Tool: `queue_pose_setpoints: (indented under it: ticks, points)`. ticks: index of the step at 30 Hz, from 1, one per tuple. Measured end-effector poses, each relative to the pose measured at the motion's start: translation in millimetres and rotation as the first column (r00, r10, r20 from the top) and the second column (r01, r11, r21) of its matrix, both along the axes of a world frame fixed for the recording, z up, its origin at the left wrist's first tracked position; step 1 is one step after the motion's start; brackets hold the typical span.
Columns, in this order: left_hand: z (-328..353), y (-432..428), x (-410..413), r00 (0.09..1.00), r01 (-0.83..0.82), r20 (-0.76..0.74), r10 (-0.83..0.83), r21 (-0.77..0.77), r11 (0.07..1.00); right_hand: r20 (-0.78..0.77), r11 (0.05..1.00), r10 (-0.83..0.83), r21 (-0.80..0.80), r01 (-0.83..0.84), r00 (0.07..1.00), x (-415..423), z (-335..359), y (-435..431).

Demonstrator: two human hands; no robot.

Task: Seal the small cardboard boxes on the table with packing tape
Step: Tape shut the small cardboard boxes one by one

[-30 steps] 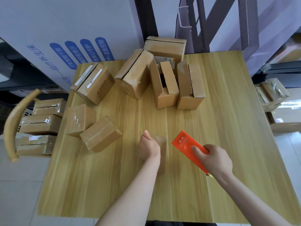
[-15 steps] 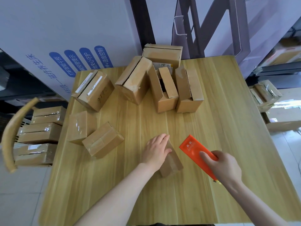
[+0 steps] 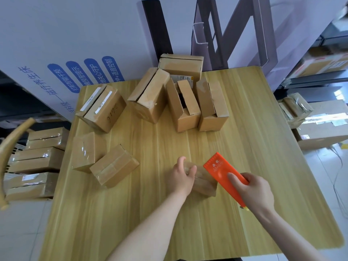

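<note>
Cardboard takes up the far and left parts of your wooden surface (image 3: 254, 129), and the small box (image 3: 204, 183) you are working on lies near the front edge, about midway across, its top shiny with clear tape. Your left hand (image 3: 181, 176) grips the left end of it, with the fingers curled round the top edge. Your right hand (image 3: 257, 193) is closed round the rear of an orange tool (image 3: 219, 169), one digit laid flat along its upper face. The tool's ridged front end sits over the right end of the small box, though you cannot tell whether the two touch. To your left, two taped boxes (image 3: 113, 165) lie close together, with a marked box (image 3: 102, 108) bearing handwriting beyond them. At the far edge, a cluster of open boxes (image 3: 183, 108) stands with loose flaps, packed side by side. Off the surface on your left, more stacked boxes (image 3: 37, 161) rest behind a curved wooden chair back (image 3: 11, 144).
</note>
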State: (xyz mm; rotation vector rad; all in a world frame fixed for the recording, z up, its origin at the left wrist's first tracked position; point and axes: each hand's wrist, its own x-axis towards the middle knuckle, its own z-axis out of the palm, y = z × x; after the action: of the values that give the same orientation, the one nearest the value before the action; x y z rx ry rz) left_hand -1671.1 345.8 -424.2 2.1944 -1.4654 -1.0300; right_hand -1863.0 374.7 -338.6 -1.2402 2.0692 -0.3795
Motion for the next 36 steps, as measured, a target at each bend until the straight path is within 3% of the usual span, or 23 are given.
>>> queue_pose_setpoints:
  ticks: [2, 5, 7, 9, 11, 13, 15, 17, 19, 22, 26, 29, 34, 36]
  points:
    - [-2.3, 1.1, -2.0, 0.982, -0.113, -0.154, 0.109, -0.019, 0.993, 0.094, 0.997, -0.069, -0.026, 0.072, 0.993, 2.6, 3.3, -0.5]
    - [3.5, -4.1, 1.0, 0.859, -0.222, -0.450, 0.245, 0.104, 0.969, 0.277, 0.975, -0.202, -0.036, 0.220, 0.939, 10.3, 7.5, -2.8]
    - [5.1, -5.5, 7.6, 0.760, -0.245, -0.571, 0.311, 0.192, 0.950, 0.331, 0.965, -0.233, -0.039, 0.260, 0.915, 16.3, 9.4, -5.2]
    - [3.9, -2.7, 19.7, 0.705, -0.313, -0.614, 0.355, 0.179, 0.933, 0.353, 0.964, -0.226, -0.055, 0.261, 0.908, 21.3, 11.7, -8.7]
    - [6.5, 7.2, 37.4, 0.747, -0.397, -0.553, 0.368, 0.072, 0.915, 0.360, 0.961, -0.222, -0.077, 0.266, 0.906, 24.0, 13.7, -11.1]
    - [9.7, 24.4, 55.1, 0.844, -0.378, -0.426, 0.325, -0.044, 0.925, 0.386, 0.956, -0.223, -0.094, 0.279, 0.895, 26.3, 15.9, -14.0]
    - [14.1, 38.1, 67.7, 0.960, -0.187, -0.223, 0.171, -0.050, 0.981, 0.424, 0.946, -0.241, -0.099, 0.309, 0.873, 30.7, 18.9, -18.5]
    - [18.3, 41.7, 72.9, 0.993, 0.101, 0.054, -0.104, 0.059, 0.993, 0.427, 0.948, -0.232, -0.102, 0.302, 0.874, 36.6, 17.1, -25.0]
    - [22.5, 35.3, 71.7, 0.926, 0.272, 0.231, -0.297, 0.134, 0.953, 0.408, 0.962, -0.199, -0.092, 0.256, 0.891, 44.9, 12.2, -31.9]
    - [26.9, 21.2, 64.8, 0.800, 0.474, 0.369, -0.473, 0.093, 0.875, 0.391, 0.976, -0.184, -0.039, 0.216, 0.902, 53.7, 3.2, -40.0]
    - [21.8, 6.2, 67.5, 0.442, 0.742, 0.550, -0.708, 0.219, 0.634, 0.369, 0.987, -0.152, 0.008, 0.160, 0.917, 54.5, 0.9, -50.6]
    - [24.2, -4.8, 71.1, 0.168, 0.862, 0.696, -0.698, 0.240, 0.446, 0.340, 0.994, -0.108, 0.013, 0.110, 0.934, 55.8, -0.2, -56.0]
    - [31.8, -27.4, 69.8, 0.055, 0.978, 0.636, -0.770, 0.121, 0.170, 0.334, 0.993, -0.113, 0.010, 0.116, 0.936, 56.7, -1.1, -57.5]
    - [32.6, -29.8, 69.7, 0.045, 0.986, 0.627, -0.778, 0.097, 0.135, 0.347, 0.991, -0.122, -0.003, 0.132, 0.930, 55.7, -1.8, -55.6]
